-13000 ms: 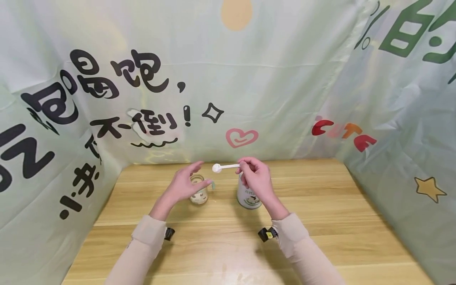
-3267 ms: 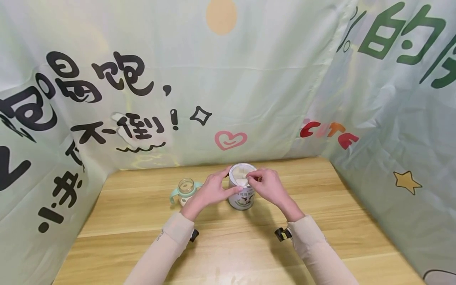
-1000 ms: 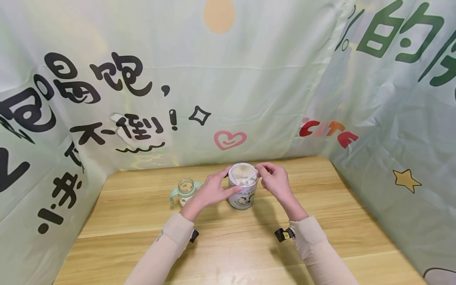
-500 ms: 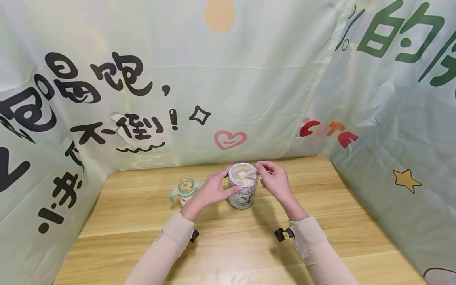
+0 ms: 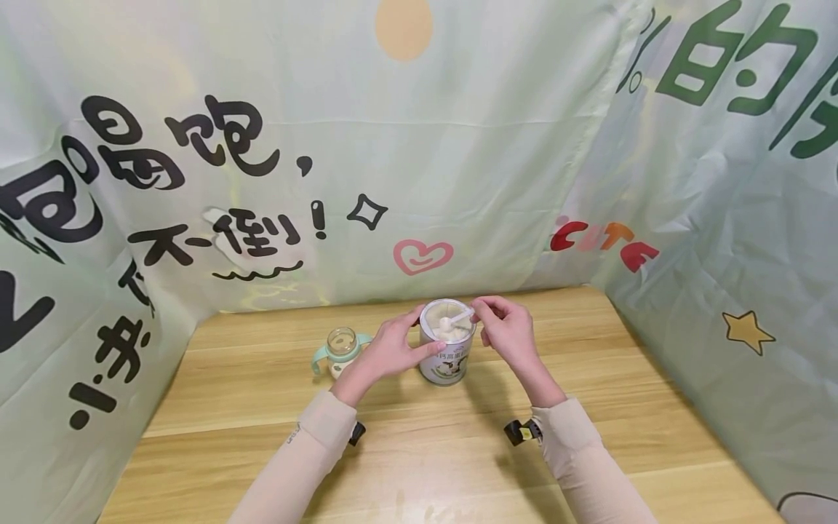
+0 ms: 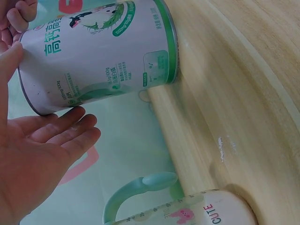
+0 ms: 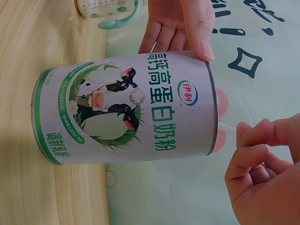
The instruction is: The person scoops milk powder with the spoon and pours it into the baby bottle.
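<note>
Tabletop [image 5: 615, 393] spreads right of the can [image 5: 445, 370]; left fingers [image 6: 86, 140] grip its side, right fingers [image 7: 255, 136] pinch a scoop [image 5: 460, 317].

Booth-like tabletop set-up. A wooden table [image 5: 419, 458] is closed in by pale green cloth [image 5: 497, 160] behind it and at its left and right ends. Printed on the cloth are large lettering, a pink heart [image 5: 423, 260] behind the table, and a star [image 5: 748, 334] to its right.
</note>
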Demonstrator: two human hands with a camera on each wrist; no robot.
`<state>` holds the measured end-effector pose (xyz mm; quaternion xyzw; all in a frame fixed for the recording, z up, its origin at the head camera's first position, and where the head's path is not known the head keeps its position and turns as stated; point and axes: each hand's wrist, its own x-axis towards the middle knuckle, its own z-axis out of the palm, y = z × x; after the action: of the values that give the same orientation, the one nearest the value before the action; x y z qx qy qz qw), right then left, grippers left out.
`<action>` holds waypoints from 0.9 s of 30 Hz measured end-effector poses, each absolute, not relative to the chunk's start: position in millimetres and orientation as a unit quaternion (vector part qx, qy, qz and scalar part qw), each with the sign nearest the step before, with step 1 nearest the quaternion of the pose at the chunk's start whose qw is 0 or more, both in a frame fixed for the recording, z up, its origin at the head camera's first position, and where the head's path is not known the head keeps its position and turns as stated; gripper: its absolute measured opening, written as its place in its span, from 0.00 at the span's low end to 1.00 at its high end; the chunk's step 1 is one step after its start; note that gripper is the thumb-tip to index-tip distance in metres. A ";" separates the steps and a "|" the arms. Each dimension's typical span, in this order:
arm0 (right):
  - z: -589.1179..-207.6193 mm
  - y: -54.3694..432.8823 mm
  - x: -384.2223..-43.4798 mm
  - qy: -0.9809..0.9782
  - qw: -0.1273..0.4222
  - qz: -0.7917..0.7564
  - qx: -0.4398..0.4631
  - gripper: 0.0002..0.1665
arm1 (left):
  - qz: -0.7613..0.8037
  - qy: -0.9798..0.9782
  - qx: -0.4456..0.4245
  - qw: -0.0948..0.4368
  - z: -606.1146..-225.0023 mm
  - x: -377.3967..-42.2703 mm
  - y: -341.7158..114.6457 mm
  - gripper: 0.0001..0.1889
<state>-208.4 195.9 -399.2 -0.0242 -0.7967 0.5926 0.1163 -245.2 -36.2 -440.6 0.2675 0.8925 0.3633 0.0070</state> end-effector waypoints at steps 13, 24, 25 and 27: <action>-399.3 199.8 -209.1 -0.769 0.125 0.625 -0.041 0.14 | 0.365 0.893 0.263 0.014 -440.6 -246.3 -35.4 0.49; -394.5 198.2 -208.5 -0.745 0.151 0.648 -0.045 0.14 | 0.358 0.896 0.262 0.012 -438.7 -244.5 -38.8 0.54; -394.0 198.0 -208.4 -0.743 0.153 0.650 -0.044 0.14 | 0.356 0.897 0.261 0.011 -438.5 -244.7 -39.3 0.54; -393.2 197.6 -208.1 -0.741 0.156 0.652 -0.043 0.14 | 0.352 0.899 0.261 0.010 -437.8 -244.7 -40.5 0.54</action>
<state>-208.1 197.6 -393.2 -0.0425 -0.7409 0.6518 0.1564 -244.7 -40.5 -437.8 0.2608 0.8988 0.3523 0.0102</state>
